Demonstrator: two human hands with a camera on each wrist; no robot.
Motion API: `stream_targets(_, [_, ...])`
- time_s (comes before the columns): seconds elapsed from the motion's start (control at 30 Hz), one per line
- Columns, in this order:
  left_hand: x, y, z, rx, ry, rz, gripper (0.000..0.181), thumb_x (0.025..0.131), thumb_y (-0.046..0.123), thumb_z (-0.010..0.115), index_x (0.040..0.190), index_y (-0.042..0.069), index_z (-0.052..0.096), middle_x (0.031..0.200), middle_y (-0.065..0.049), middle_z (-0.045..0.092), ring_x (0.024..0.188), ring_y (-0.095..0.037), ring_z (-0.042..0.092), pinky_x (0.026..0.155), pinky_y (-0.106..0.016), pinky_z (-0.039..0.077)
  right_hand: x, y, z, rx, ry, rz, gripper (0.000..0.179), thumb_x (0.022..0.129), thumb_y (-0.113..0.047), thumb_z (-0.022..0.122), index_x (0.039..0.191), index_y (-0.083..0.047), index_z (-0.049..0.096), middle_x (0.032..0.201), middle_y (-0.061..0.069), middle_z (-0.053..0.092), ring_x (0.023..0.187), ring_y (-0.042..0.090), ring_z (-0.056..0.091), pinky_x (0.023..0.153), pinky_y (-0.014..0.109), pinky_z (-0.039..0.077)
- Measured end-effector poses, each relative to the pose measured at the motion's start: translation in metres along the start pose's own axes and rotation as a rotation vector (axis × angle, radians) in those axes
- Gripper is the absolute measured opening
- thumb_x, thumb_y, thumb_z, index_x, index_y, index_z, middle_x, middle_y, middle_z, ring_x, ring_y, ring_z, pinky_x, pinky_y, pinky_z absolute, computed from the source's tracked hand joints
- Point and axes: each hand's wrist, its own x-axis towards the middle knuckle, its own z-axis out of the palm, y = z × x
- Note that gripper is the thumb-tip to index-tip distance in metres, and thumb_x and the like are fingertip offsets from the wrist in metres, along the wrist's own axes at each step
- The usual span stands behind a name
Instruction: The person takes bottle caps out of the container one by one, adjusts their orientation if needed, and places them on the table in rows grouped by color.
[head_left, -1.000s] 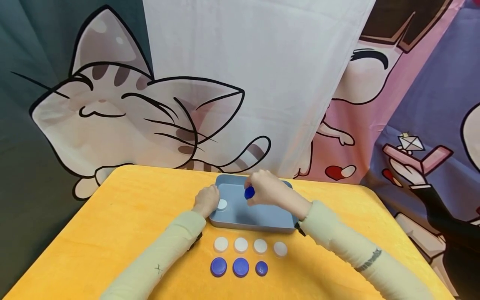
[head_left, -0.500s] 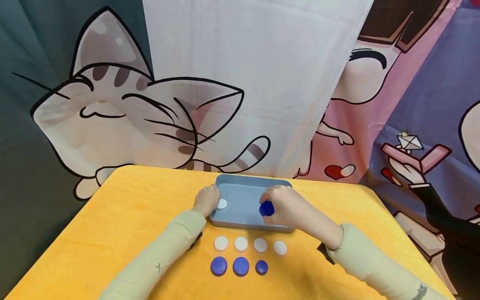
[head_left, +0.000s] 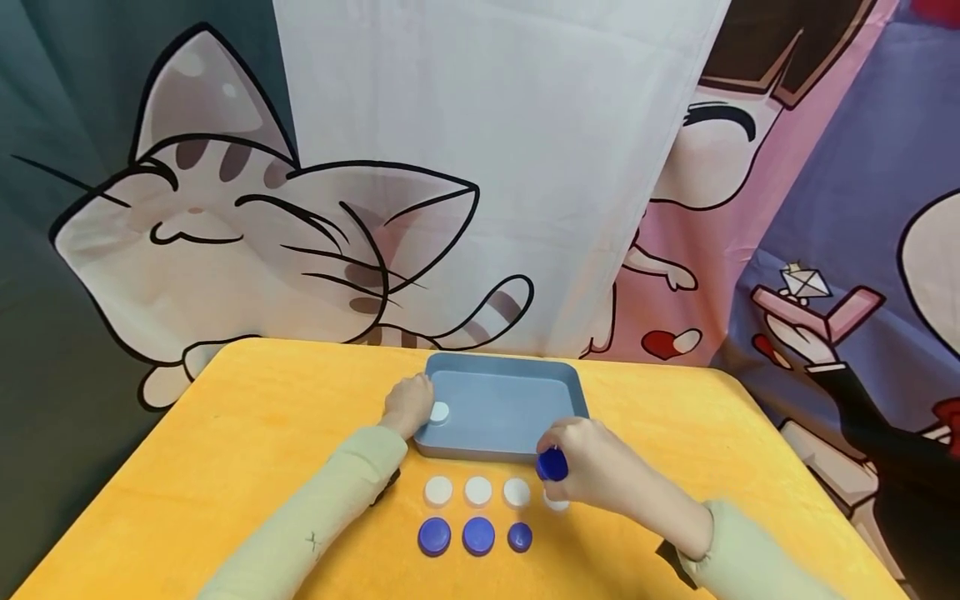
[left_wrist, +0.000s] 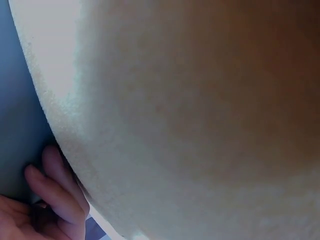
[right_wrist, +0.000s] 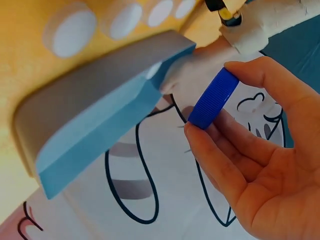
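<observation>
My right hand (head_left: 603, 467) pinches a ribbed blue bottle cap (right_wrist: 214, 98) between thumb and fingertips. It holds the cap above the yellow table, just in front of the tray's near right corner. Below it, a white cap (head_left: 557, 502) is partly covered by the hand. My left hand (head_left: 408, 405) grips the left rim of a shallow blue-grey tray (head_left: 517, 404). Inside the tray, a white cap (head_left: 439, 412) lies beside that hand. In the left wrist view skin fills most of the picture, with curled fingers (left_wrist: 57, 192) at the lower left.
Before the tray, a row of white caps (head_left: 477, 492) runs left to right. Nearer me is a row of blue caps (head_left: 478, 536), the rightmost one (head_left: 520, 537) smaller. A cartoon-printed curtain (head_left: 480, 167) hangs behind the yellow table (head_left: 300, 400).
My right hand has carried the blue cap from over the tray's middle toward me and to the right, past the tray's near edge. My left hand has stayed on the rim.
</observation>
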Motion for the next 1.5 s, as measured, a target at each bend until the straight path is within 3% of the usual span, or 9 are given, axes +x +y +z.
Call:
stream_targets(0.2, [0.0,-0.001,0.002,0.01,-0.009,0.015,0.038,0.103,0.022,0.036,0.104,-0.005,0.062,0.088,-0.023,0.067,0.079,-0.035,0.068,0.062,-0.045,0.056,-0.018,0.006,0.017,0.01,-0.055,-0.005,0.025,0.068,-0.02,0.082,0.087,-0.008,0.071,0.085,0.0,0.068,0.077,0.01,0.061,0.063,0.021,0.052])
stream_targets(0.6, [0.001,-0.002,0.001,0.006,-0.013,0.002,0.038,0.103,0.022,0.036,0.105,-0.005,0.062,0.089,-0.023,0.067,0.08,-0.035,0.068,0.064,-0.045,0.056,-0.036,0.022,0.058,0.039,-0.217,-0.008,0.03,0.06,-0.018,0.088,0.085,-0.012,0.073,0.082,-0.005,0.069,0.077,0.004,0.06,0.068,0.023,0.053])
stream_targets(0.93, [0.0,-0.002,-0.001,0.0,-0.019,-0.006,0.039,0.104,0.023,0.035,0.107,-0.005,0.061,0.091,-0.023,0.067,0.082,-0.034,0.068,0.065,-0.045,0.056,-0.036,0.022,0.073,0.102,-0.231,-0.024,0.027,0.062,-0.016,0.085,0.086,-0.012,0.075,0.08,-0.009,0.068,0.074,-0.003,0.056,0.065,0.018,0.049])
stream_targets(1.2, [-0.001,0.0,-0.001,0.003,-0.01,0.007,0.037,0.103,0.023,0.035,0.104,-0.004,0.061,0.09,-0.023,0.067,0.083,-0.036,0.067,0.065,-0.046,0.056,-0.037,0.024,0.074,0.141,-0.295,0.049,0.027,0.065,-0.016,0.085,0.09,-0.014,0.075,0.082,-0.01,0.068,0.075,-0.004,0.056,0.066,0.019,0.05])
stream_targets(1.5, [0.001,-0.003,0.002,-0.009,-0.005,0.008,0.037,0.104,0.023,0.034,0.102,-0.003,0.061,0.09,-0.023,0.067,0.083,-0.036,0.067,0.066,-0.046,0.056,-0.036,0.026,0.076,0.137,-0.296,0.025,0.027,0.069,-0.022,0.084,0.094,-0.016,0.074,0.086,-0.01,0.066,0.075,-0.004,0.054,0.068,0.019,0.051])
